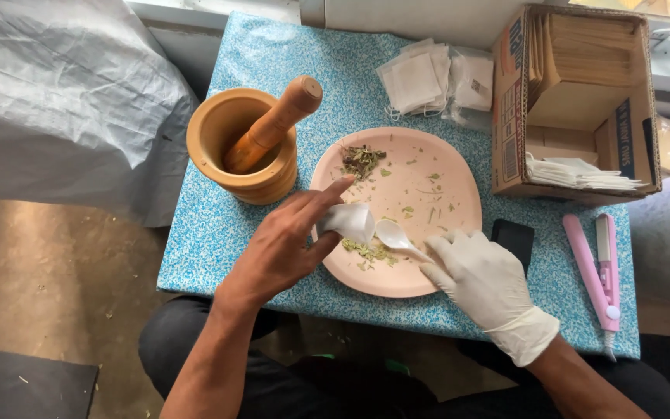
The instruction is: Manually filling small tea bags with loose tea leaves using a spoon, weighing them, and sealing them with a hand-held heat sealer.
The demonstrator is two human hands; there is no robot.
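Left hand: my bare left hand (284,244) pinches a small white bag (348,221) over the pink plate's (447,167) near edge.
Right hand: my gloved right hand (478,275) grips a white spoon (395,235), its bowl at the bag's mouth.
Herbs: I see dried herbs (371,251) piled under the spoon.
Desk: mortar (246,147) with pestle (273,124) stands left of the plate.

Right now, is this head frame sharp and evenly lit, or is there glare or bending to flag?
Head view: soft daylight, hands and pink plate sharp; blown-out strip along the top edge beyond the table; wide-lens bowing at the table edges; faint shadow under the wooden mortar; no motion blur on the white spoon.
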